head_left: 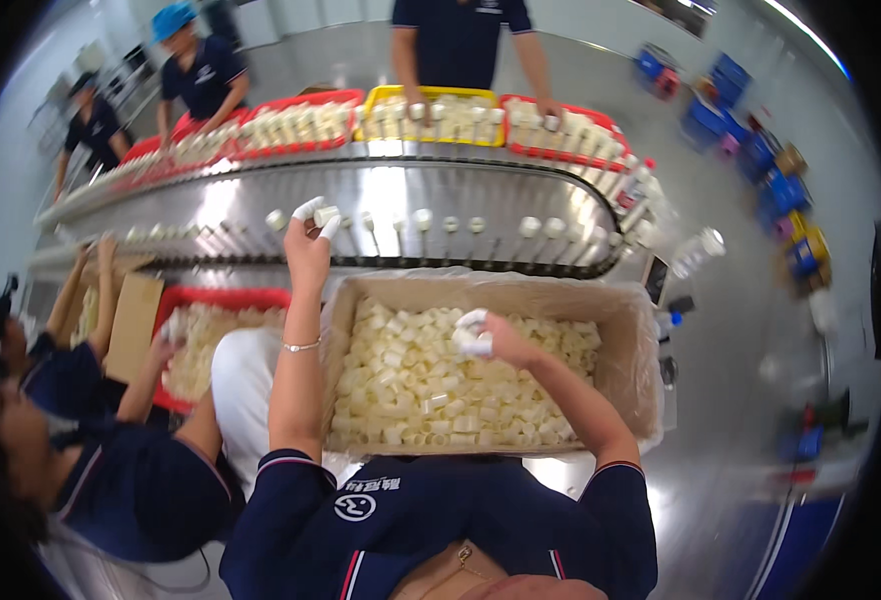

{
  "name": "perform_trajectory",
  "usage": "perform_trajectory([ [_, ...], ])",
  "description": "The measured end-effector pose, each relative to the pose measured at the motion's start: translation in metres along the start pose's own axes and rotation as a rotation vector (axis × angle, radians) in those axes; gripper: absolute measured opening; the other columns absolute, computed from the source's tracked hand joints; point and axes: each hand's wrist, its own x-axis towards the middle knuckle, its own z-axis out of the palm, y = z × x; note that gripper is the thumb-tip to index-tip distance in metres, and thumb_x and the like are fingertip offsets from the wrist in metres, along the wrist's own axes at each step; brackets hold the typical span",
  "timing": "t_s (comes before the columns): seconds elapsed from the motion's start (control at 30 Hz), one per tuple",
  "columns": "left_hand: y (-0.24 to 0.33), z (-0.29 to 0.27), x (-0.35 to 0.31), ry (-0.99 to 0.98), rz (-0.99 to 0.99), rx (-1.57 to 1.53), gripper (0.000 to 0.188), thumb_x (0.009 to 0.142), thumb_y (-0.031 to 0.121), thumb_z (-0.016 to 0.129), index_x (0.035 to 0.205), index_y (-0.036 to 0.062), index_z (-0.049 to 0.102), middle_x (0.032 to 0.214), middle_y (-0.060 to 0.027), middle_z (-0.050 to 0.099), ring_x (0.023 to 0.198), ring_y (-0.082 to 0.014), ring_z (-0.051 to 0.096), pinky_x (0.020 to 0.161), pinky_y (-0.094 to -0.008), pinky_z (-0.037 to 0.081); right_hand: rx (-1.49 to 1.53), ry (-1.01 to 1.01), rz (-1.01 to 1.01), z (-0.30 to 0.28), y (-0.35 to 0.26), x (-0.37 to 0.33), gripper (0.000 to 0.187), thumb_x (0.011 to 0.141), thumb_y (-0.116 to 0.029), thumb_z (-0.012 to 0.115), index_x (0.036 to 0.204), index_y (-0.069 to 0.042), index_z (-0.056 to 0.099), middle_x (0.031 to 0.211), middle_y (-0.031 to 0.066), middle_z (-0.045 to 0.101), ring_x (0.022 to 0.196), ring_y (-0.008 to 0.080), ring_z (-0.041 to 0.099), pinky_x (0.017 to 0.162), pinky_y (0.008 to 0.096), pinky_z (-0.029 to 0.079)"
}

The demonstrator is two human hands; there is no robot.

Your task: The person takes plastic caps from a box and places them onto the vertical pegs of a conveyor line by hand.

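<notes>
My left hand (311, 237), with white coverings on its fingertips, reaches over the metal conveyor (301, 185) and pinches a small white cap (327, 215). Lower down, my right hand (502, 341) is over the cardboard box (625, 375), which is lined with clear plastic and filled with loose cream-coloured caps (411, 385). Its white-covered thumb and fingers curl together at the heap; whether a cap is between them is hard to make out. Along the conveyor's near side stands a spaced row of white caps (423, 217), some close to my left hand.
Across the conveyor, people work at red trays (301, 148) and a yellow tray (384, 130) of pale pieces. At my left, a co-worker's hand (168, 345) is at a red bin (226, 297). A clear bottle (699, 252) and phone (656, 278) lie right of the box.
</notes>
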Motion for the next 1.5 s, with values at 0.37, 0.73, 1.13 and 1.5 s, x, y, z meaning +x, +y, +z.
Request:
perform_trajectory([
  [0.37,-0.034,0.013,0.010,-0.087,0.150,0.518,0.034,0.075,0.007,0.074,0.107,0.0043,0.062,0.094,-0.0108,0.066,0.087,-0.0218,0.065,0.077,-0.0321,0.051,-0.950,0.503,-0.533,-0.020,-0.127,0.137,0.027,0.083,-0.023,0.065,0.105,-0.007,0.062,0.099,0.0144,0.064,0.083,0.0313,0.062,0.071,0.0399,0.048],
  [0.73,-0.060,0.130,0.038,-0.638,0.459,0.990,0.011,0.065,-0.004,0.060,0.072,0.0029,0.063,0.079,-0.0162,0.064,0.083,-0.0329,0.061,0.071,-0.0416,0.052,-1.062,0.751,-0.202,-0.165,-0.113,0.050,0.027,0.077,-0.024,0.067,0.102,-0.012,0.064,0.089,0.0128,0.068,0.084,0.0330,0.064,0.076,0.0428,0.049],
  [1.13,-0.024,0.136,-0.056,-0.526,0.636,0.671,0.028,0.074,0.008,0.066,0.101,0.0035,0.061,0.101,-0.0157,0.056,0.101,-0.0322,0.052,0.082,-0.0410,0.048,-1.469,0.769,0.056,-0.225,-0.044,0.024,0.026,0.074,-0.026,0.070,0.090,-0.006,0.063,0.081,0.0189,0.064,0.079,0.0384,0.062,0.068,0.0463,0.048],
  [1.5,-0.091,0.073,-0.182,-1.244,0.304,0.972,0.021,0.065,0.003,0.060,0.086,0.0029,0.065,0.106,-0.0190,0.055,0.099,-0.0337,0.056,0.078,-0.0387,0.051,0.251,0.400,-0.663,-0.114,-0.074,0.016,0.038,0.084,0.008,0.057,0.119,-0.003,0.046,0.114,0.0117,0.060,0.099,0.0180,0.060,0.082,0.0278,0.048],
])
